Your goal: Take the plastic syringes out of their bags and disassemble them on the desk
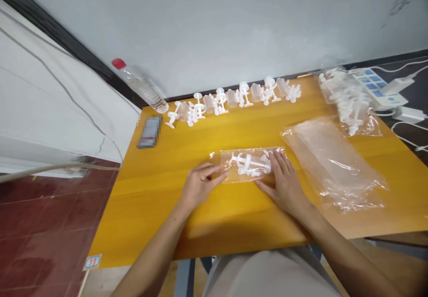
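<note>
A clear plastic bag (230, 172) lies flat near the middle of the table, with a white plunger-like part and a clear ribbed cylinder (259, 165) inside, plus small white pieces. At its left end my left hand (199, 183) pinches the plastic between thumb and fingers. My right hand (285, 183) rests on the bag's right end, fingers stretched out and thumb apart, partly covering the contents.
Along the back stand several sets of white plungers (221, 101), clear cups (232, 98) and small white pieces. Flat empty bags (331, 158) lie at right, before a filled bag (349, 101) and a power strip (379, 89). A bottle (143, 87) and phone (150, 131) are left.
</note>
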A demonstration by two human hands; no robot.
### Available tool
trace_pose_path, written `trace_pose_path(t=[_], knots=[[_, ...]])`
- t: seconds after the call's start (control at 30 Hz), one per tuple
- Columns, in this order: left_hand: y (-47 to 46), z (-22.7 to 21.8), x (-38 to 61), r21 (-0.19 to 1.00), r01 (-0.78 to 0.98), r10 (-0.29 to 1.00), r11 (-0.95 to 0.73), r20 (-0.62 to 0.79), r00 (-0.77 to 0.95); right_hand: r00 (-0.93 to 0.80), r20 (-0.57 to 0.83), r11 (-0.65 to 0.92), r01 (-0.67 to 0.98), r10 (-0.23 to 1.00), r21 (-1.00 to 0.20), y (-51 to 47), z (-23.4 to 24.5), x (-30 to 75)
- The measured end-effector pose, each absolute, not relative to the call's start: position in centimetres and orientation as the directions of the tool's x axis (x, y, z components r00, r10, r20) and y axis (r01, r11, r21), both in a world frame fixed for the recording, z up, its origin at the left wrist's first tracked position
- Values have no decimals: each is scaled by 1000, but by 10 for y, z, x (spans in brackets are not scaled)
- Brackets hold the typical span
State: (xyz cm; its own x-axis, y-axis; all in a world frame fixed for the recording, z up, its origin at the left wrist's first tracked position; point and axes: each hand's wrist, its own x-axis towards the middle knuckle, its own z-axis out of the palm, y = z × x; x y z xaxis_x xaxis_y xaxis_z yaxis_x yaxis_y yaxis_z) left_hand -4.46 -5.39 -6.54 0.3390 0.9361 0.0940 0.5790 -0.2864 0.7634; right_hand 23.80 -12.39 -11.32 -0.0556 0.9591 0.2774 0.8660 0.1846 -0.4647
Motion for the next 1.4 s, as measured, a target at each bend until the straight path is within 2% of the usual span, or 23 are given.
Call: trace_pose_path(t=[0.1, 0.27, 0.4, 0.47, 0.57, 0.7, 0.87, 1.03, 1.13, 1.23, 1.4], knots=[[-40, -66, -36, 819, 508, 924, -268, 70, 375, -63, 297, 205, 855, 953, -476, -122, -116, 241], [-21, -66, -24, 852, 468, 855, -233, -49, 515, -25, 298, 185, 833, 954, -522, -121, -116, 243], [-16, -61, -21, 832, 436, 821, -343, 39, 570, 7, 269, 157, 799, 963, -581, -121, -117, 245], [-17, -58, -21, 836, 437, 836, -333, 47, 547, 20, 264, 149, 783, 964, -604, -121, -118, 246], [-21, -54, -18, 886, 417, 846, -200, -59, 531, 44, 262, 138, 759, 964, -637, -121, -118, 247], [-25, -56, -11, 955, 295, 832, 23, -182, 524, 61, 263, 134, 738, 963, -662, -122, -116, 247], [-25, -68, -3, 961, 252, 792, 114, -241, 560, 56, 278, 154, 721, 959, -676, -122, -118, 248], [-23, -77, -2, 944, 325, 853, -48, -130, 506, 52, 258, 148, 703, 965, -695, -123, -117, 250], [-28, -70, -12, 915, 378, 879, -138, -62, 473, 64, 227, 125, 674, 972, -728, -124, -115, 251], [-33, -56, -28, 884, 431, 930, -182, 12, 367, 93, 228, 112, 659, 969, -743, -123, -116, 251], [-41, -26, -54, 766, 561, 950, -312, 244, 195, 105, 295, 149, 677, 950, -721, -123, -118, 251]])
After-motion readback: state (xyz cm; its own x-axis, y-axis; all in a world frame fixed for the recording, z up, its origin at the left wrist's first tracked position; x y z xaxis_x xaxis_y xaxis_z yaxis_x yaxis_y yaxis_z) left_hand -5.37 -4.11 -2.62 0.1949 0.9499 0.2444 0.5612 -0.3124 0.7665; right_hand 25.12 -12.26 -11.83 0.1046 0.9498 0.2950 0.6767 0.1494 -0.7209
